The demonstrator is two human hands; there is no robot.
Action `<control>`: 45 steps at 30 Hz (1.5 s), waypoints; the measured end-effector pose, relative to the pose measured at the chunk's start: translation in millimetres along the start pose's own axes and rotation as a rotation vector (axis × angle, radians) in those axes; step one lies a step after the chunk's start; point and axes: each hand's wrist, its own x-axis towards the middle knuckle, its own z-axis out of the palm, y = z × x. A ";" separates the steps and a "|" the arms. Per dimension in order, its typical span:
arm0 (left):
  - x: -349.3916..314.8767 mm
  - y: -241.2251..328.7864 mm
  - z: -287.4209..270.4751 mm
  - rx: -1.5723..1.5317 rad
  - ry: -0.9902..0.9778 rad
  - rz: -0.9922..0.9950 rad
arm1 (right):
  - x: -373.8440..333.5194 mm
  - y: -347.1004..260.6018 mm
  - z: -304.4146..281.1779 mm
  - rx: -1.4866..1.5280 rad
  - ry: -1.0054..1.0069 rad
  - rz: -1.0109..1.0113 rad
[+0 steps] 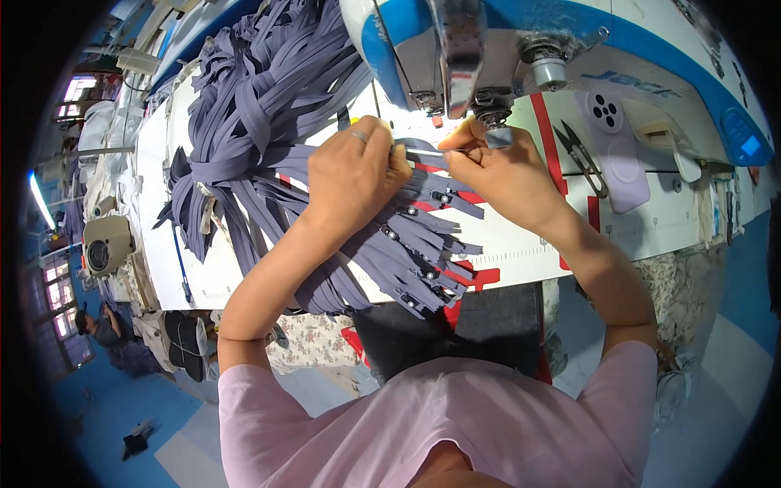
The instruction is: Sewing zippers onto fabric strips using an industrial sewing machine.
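Scene: A person in a pink top works at a white sewing table (521, 244), seen from above, both forearms reaching up from the lower edge toward the needle area.
Left hand: The left hand (354, 175), a ring on one finger, is closed around the near end of a grey-purple zipper strip (423, 149), its fingers curled over the tape.
Right hand: The right hand (496, 167) pinches the same zipper strip from the other side, thumb and forefinger narrow on it, just beside the presser foot (498, 134).
Zipper in hand: It lies stretched between the two hands, directly under the head of the white-and-blue sewing machine (504, 41).
Zipper pile: A large bundle of matching grey-purple zippers (268, 106) spreads across the table to the person's left and passes under the left wrist, with the dark metal sliders fanned out toward the table's front edge.
On the table: Thread snips (582, 159) lie to the right of the right hand, and a lilac phone (614, 150) rests face down just beyond them; red tape marks (476, 276) show on the tabletop.
Background: Another person (102, 325) sits well apart at far left, near another machine.
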 end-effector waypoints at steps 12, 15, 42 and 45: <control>11.6 0.9 2.7 -0.502 -0.117 -0.122 | 10.1 9.0 -0.2 -0.534 0.074 -0.470; 9.4 -1.1 9.2 -0.535 -0.148 -0.179 | 6.0 5.6 -4.1 -0.438 0.071 -0.388; 13.5 2.0 15.0 -0.683 -0.189 -0.343 | -4.1 -2.7 -12.5 -0.412 0.088 -0.051; 12.3 4.5 12.9 -0.619 -0.172 -0.328 | -3.2 4.3 -9.7 -0.386 0.135 -0.185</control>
